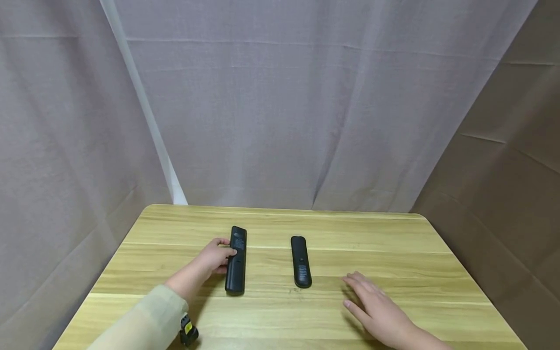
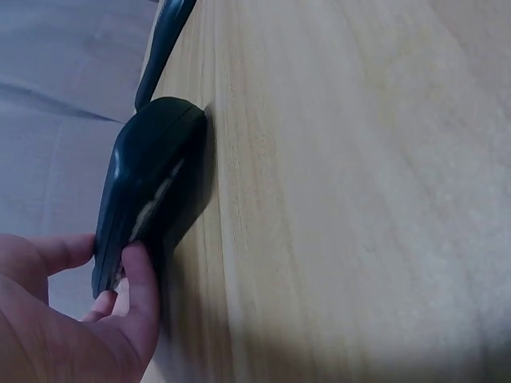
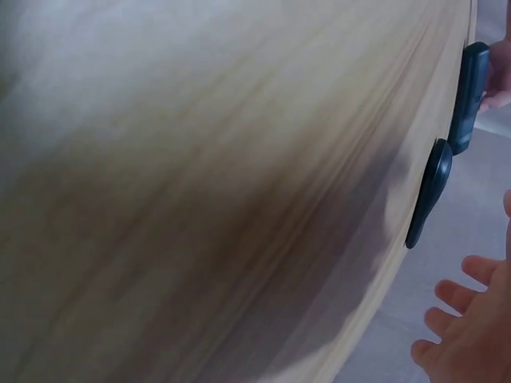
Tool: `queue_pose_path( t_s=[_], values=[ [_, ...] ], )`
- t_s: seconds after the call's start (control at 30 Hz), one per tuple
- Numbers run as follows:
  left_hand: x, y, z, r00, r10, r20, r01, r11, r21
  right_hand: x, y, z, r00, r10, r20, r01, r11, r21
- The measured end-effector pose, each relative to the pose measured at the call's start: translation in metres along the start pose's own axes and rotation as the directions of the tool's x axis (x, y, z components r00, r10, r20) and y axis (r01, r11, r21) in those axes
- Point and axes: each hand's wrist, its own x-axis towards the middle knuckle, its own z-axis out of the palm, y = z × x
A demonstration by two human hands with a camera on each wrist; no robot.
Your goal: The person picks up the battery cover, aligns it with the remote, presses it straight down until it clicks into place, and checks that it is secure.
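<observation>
Your right hand (image 1: 376, 308) lies flat and open on the bench (image 1: 415, 253); your left hand (image 1: 217, 255) has its grip round the left remote (image 1: 236, 260).
Keep thumb and fingers on its long edges, lifting level, clear of the second remote (image 1: 301, 261) lying well apart; no containers show.

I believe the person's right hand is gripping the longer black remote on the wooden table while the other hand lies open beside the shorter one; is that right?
Not quite: the head view shows the left hand gripping the longer black remote on the wooden table. The right hand lies open beside the shorter remote.
</observation>
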Motion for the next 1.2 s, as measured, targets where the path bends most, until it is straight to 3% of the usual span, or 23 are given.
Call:
queue_pose_path(
  t_s=[0.47,0.67,0.9,1.1,1.2],
  values=[
    [-0.003,0.003,-0.007,0.999,-0.037,0.021,0.036,0.998,0.045,0.003,-0.001,0.005,0.998,-0.052,-0.033,0.05,0.996,-0.074],
    [-0.011,0.006,-0.01,1.0,-0.011,0.028,0.006,0.985,0.17,0.002,0.0,0.007,0.99,-0.13,-0.047,0.124,0.985,-0.119],
    [-0.022,0.002,-0.008,0.995,0.092,0.024,-0.095,0.943,0.318,0.002,-0.001,0.007,0.987,-0.156,-0.041,0.151,0.982,-0.116],
    [-0.035,0.002,-0.007,0.979,0.197,0.041,-0.194,0.865,0.463,0.002,-0.003,0.006,0.988,-0.153,-0.031,0.148,0.982,-0.115],
    [-0.041,0.003,-0.007,0.972,0.23,0.047,-0.224,0.843,0.489,0.002,-0.003,0.006,0.988,-0.151,-0.03,0.146,0.983,-0.115]
  ],
)
